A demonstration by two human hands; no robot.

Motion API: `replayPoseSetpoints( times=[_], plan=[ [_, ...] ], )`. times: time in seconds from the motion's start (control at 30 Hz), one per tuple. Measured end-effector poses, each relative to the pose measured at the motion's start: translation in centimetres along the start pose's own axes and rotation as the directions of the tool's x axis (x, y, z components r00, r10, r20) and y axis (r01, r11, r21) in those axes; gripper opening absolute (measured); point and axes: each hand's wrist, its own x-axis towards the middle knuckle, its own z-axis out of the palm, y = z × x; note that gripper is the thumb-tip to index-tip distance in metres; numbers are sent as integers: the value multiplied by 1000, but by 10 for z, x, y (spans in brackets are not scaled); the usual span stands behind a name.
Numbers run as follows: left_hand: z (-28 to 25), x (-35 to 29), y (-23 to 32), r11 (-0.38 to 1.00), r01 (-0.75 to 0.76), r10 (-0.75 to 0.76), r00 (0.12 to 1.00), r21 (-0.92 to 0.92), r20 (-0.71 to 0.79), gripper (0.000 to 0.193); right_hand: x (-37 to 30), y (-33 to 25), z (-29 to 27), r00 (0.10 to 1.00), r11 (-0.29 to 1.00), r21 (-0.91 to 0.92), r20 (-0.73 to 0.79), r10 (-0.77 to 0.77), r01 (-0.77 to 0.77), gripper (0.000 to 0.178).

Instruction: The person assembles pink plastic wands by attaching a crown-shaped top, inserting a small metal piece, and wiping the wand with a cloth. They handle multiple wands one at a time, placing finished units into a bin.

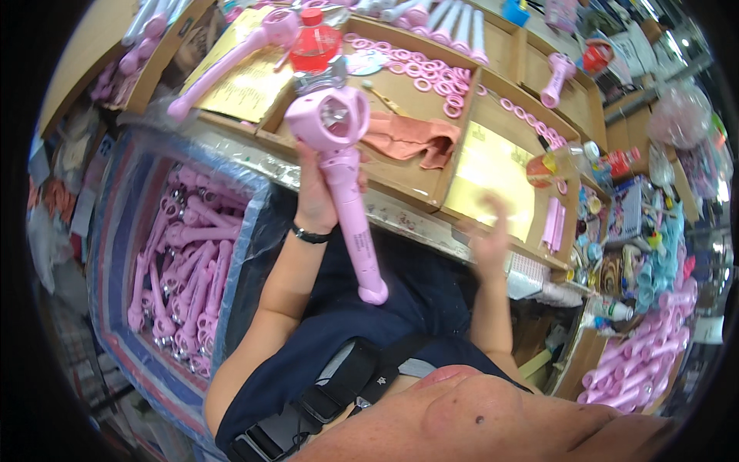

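Observation:
My left hand [317, 192] is wrapped round a pink plastic toy wand [356, 219] just below its head. The wand's wide, rounded head has an opening with a shiny silvery part inside, and its handle slants down to a rounded end in front of my lap. My right hand [490, 239] is smeared by motion at the tray's front edge, near a yellow paper sheet [496, 173]. I cannot make out its finger positions or anything in it. Beyond the wand's head stands a red-capped bottle [315, 46] with red liquid.
Shallow cardboard trays [419, 196] hold pink rings [431, 69], an orange-brown cloth [412, 138] and a brush [385, 98]. To the left, a fabric-lined bin [258, 204] contains several pink wands [202, 231]. Pink tubes [639, 354] are piled at lower right. A tilted bottle [550, 167] lies over the right-hand tray.

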Motion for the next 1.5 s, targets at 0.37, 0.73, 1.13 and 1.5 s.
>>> replayPoseSetpoints(
  times=[0.37,0.73,1.13,1.5],
  plan=[
    [-11,-15,19,989,-134,139,988,69,-68,79,160,70,-91,901,985,-144,-409,-149,97,73],
    [-3,-16,28,960,-281,280,950,11,-139,68,152,28,2,937,950,-299,-298,-184,91,89],
    [87,38,7,977,-38,130,885,-211,447,46,-12,-7,17,878,688,671,468,-101,-278,65],
    [19,-14,-58,659,-15,-448,795,752,408,28,55,24,-81,993,263,959,116,-29,-105,67]
  ],
)
